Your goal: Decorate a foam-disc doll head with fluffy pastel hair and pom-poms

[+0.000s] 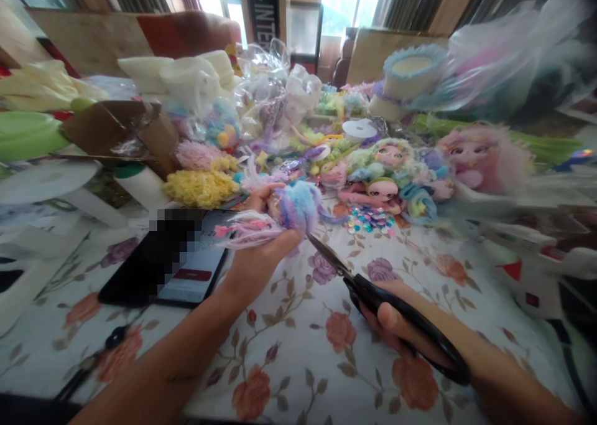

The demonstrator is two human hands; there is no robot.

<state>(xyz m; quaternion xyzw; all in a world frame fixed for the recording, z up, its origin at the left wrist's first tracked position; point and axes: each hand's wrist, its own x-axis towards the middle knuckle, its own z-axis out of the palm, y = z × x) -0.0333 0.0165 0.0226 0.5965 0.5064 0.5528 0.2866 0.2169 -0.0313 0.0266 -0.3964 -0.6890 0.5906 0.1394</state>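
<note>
My left hand [270, 238] is closed around a small doll-like piece with fluffy blue and purple hair [298, 204]. Pink and white yarn strands [249, 229] hang from it toward the left. In my right hand [389, 319] is a pair of scissors with black handles [420, 331]. The scissor blades [326, 251] point up and left, their tips close to the fluffy hair; whether they touch it I cannot tell. The blades look nearly together.
A phone or tablet [209, 269] lies left of my left hand. Yellow curly yarn [200, 188], doll heads [382, 190], loose sequins [370, 219] and a white spool [359, 129] crowd the back. A white device with a red switch [536, 282] stands at right on the flowered tablecloth [289, 338].
</note>
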